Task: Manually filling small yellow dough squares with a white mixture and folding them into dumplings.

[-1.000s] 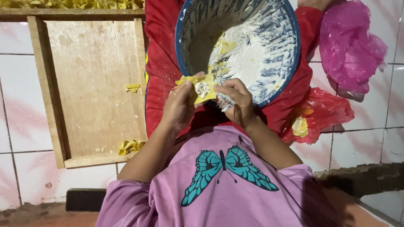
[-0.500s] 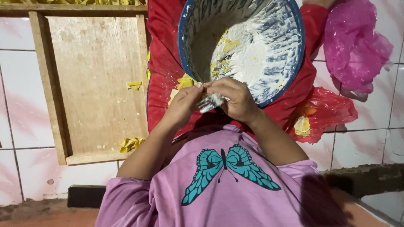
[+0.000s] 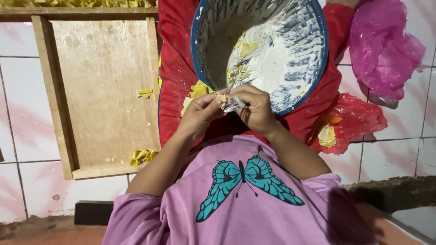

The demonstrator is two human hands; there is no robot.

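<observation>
A big wooden tray (image 3: 102,90) lies on the white tiled floor (image 3: 18,113) in the upper left of the frame, with a few yellow scraps (image 3: 144,93) on it. Next to it, in the upper middle, a red cloth (image 3: 175,77) is spread out, and a large blue-rimmed bowl (image 3: 290,50) sits on it, smeared white inside with bits of yellow dough. In the upper right is a pink plastic bag (image 3: 386,50), and just below it a red plastic bag (image 3: 349,120) with a yellow bit on it. At the bottom, the person wears a pink shirt with a teal butterfly (image 3: 247,183). Both hands meet in the middle of the frame, right at the near rim of the bowl. The left hand (image 3: 200,113) and the right hand (image 3: 256,106) each have a narrow grip, pinching together one small piece of pale yellow dough (image 3: 229,102) between the fingertips. The dough piece is above the red cloth, touching both hands.
</observation>
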